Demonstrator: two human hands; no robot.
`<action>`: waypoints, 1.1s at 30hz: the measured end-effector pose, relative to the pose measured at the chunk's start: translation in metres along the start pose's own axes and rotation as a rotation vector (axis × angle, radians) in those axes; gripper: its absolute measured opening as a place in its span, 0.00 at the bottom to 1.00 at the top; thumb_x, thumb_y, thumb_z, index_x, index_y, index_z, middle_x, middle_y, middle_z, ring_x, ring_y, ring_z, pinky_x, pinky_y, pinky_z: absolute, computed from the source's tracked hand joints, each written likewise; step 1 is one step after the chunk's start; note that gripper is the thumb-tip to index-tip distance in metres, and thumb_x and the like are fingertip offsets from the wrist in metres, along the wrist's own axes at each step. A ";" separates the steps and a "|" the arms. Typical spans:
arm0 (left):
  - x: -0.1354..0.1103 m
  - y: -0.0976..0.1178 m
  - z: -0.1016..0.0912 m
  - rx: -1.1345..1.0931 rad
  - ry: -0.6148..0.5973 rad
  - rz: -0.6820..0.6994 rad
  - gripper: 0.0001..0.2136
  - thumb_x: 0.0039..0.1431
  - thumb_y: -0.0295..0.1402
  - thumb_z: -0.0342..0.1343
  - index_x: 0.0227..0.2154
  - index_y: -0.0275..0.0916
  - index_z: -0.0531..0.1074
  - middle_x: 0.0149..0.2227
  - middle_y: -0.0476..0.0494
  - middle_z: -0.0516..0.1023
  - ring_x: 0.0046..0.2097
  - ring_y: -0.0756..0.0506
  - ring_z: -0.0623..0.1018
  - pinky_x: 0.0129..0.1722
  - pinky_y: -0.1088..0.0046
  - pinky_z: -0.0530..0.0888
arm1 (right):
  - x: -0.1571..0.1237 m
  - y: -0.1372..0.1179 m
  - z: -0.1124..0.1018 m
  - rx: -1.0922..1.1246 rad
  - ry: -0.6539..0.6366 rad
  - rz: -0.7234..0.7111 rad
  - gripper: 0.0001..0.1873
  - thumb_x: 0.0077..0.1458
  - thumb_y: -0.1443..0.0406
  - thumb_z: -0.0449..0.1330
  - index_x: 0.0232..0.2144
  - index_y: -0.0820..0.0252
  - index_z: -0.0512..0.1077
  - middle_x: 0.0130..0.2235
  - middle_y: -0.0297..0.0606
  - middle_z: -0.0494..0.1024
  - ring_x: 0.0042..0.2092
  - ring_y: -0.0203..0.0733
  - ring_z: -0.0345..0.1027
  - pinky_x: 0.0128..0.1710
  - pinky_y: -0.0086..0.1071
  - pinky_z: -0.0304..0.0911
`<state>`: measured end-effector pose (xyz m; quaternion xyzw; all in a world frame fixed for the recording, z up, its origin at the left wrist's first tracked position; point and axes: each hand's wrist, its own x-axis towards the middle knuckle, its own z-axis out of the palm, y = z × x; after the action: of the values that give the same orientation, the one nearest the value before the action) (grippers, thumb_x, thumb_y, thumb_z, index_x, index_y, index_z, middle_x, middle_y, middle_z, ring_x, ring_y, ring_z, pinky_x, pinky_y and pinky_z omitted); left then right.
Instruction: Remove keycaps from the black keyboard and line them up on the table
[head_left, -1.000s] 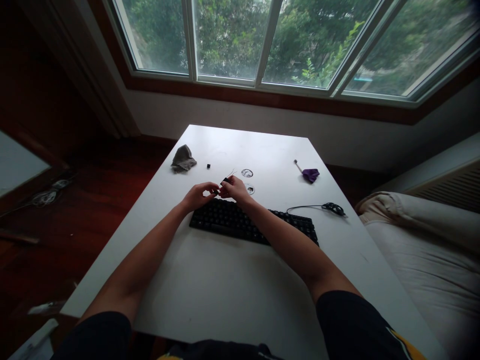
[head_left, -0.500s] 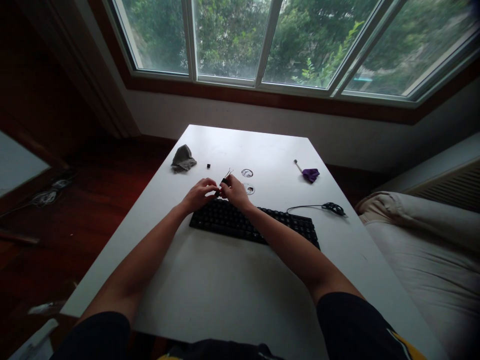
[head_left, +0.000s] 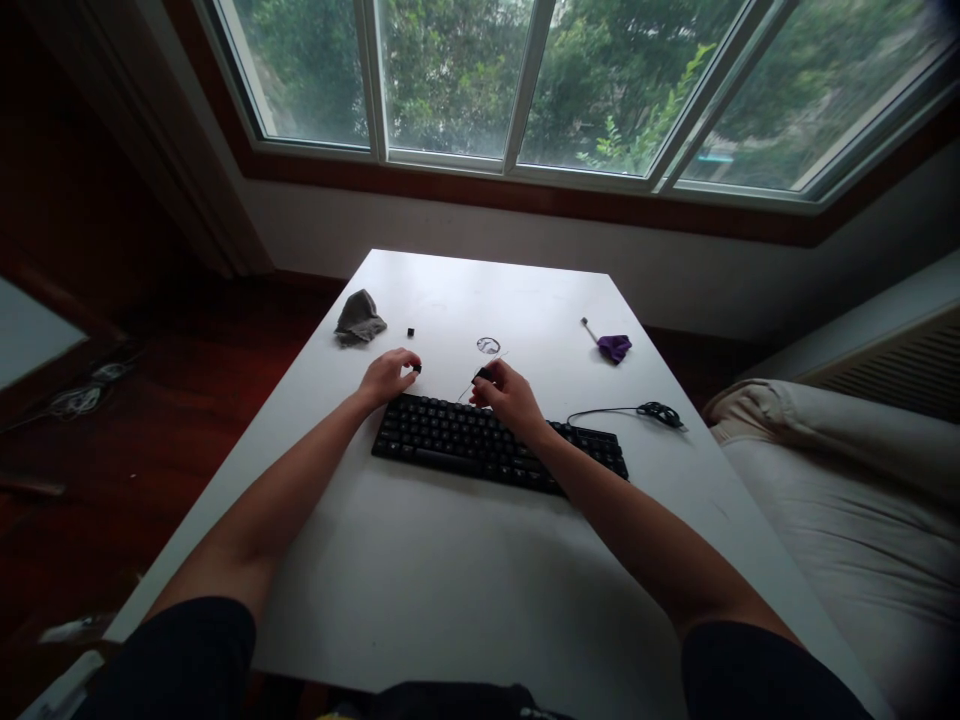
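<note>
A black keyboard (head_left: pixel 495 447) lies across the middle of the white table (head_left: pixel 465 580). My left hand (head_left: pixel 386 377) hovers by the keyboard's far left corner, its fingers pinched on a small black keycap (head_left: pixel 416 368). My right hand (head_left: pixel 510 393) is over the keyboard's far edge, closed on a thin wire keycap puller (head_left: pixel 478 379) with a black grip. Another loose black keycap (head_left: pixel 411 331) rests on the table beyond my left hand.
A crumpled grey cloth (head_left: pixel 359 317) lies at the far left of the table. A purple cloth with a small stick (head_left: pixel 613 345) is at the far right. The keyboard's coiled cable (head_left: pixel 660 411) lies to the right. A small round ring (head_left: pixel 488 346) sits behind the keyboard. A cushioned seat (head_left: pixel 847 500) borders the table's right side.
My hands, which were together behind the keyboard, have come apart. The left hand moved left with the keycap; the right hand moved right with the puller.
</note>
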<state>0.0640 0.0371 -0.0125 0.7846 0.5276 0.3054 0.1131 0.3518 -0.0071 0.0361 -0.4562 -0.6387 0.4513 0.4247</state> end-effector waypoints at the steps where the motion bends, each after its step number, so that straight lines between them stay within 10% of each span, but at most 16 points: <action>1: 0.007 -0.005 0.002 0.036 0.002 -0.010 0.08 0.59 0.32 0.58 0.41 0.43 0.77 0.40 0.44 0.77 0.43 0.40 0.76 0.47 0.61 0.73 | -0.007 -0.001 -0.005 0.019 -0.012 0.010 0.11 0.57 0.56 0.63 0.35 0.55 0.67 0.30 0.32 0.78 0.31 0.41 0.79 0.33 0.33 0.76; 16: 0.104 -0.033 0.032 0.303 0.041 -0.166 0.09 0.55 0.27 0.59 0.39 0.42 0.77 0.52 0.36 0.71 0.57 0.33 0.66 0.56 0.53 0.68 | -0.055 -0.007 -0.022 0.251 -0.022 0.043 0.19 0.57 0.50 0.66 0.39 0.55 0.68 0.32 0.34 0.79 0.34 0.43 0.79 0.37 0.39 0.77; 33: 0.114 -0.055 0.044 0.190 0.025 -0.228 0.14 0.56 0.30 0.60 0.46 0.42 0.75 0.51 0.38 0.73 0.55 0.36 0.67 0.61 0.57 0.65 | -0.054 -0.009 -0.023 0.290 -0.048 0.067 0.19 0.56 0.50 0.66 0.39 0.55 0.67 0.32 0.34 0.79 0.34 0.43 0.79 0.38 0.39 0.77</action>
<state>0.0779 0.1690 -0.0331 0.7229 0.6412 0.2490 0.0658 0.3839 -0.0567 0.0430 -0.4001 -0.5611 0.5634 0.4557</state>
